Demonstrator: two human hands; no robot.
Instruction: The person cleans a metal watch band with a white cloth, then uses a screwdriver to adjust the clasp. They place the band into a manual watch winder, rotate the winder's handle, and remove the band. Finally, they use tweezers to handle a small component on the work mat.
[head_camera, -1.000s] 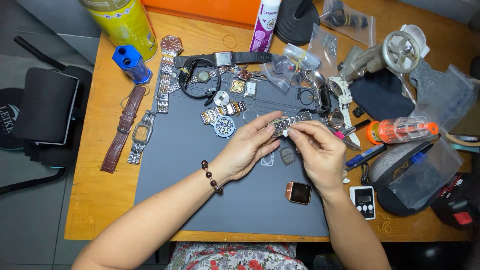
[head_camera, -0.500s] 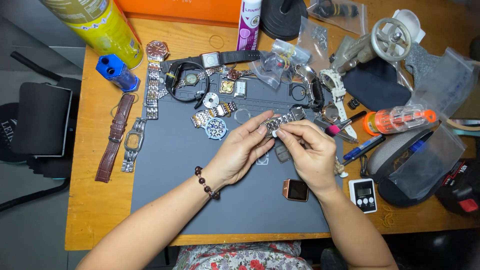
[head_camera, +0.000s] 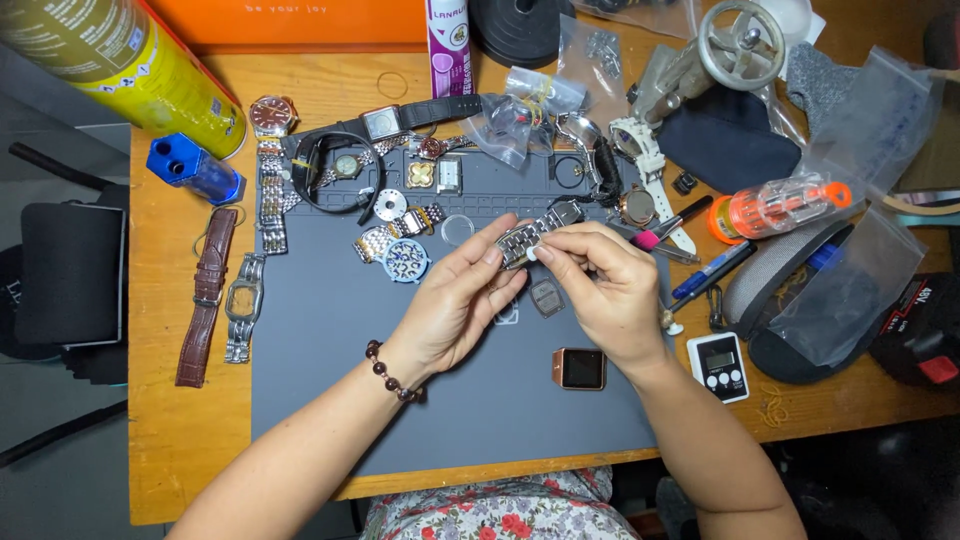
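So we've got the metal link watch band (head_camera: 537, 232) up off the grey work mat (head_camera: 330, 400), held between both hands right over the middle of the bench. Our left hand (head_camera: 455, 305) is pinched shut on the lower end of it, thumb and fingertips together on the links, and our right hand (head_camera: 600, 285) is clamped on the upper end, fingers curled in tight. Looks to us like the fiddly inspect-and-work-the-links stage, with the band pulled straight between the two grips. Whatever comes next probably wants a steady pinch from the left while the right does the fine work, since the links will flop if either grip loosens. Just below the hands there's a small dark square watch case (head_camera: 546, 297) on the mat, and a rose-gold square watch (head_camera: 580, 368) a bit nearer to us. The pink-handled tool (head_camera: 668, 226) sits just beside the right hand, so it's handy if a pin needs pushing.
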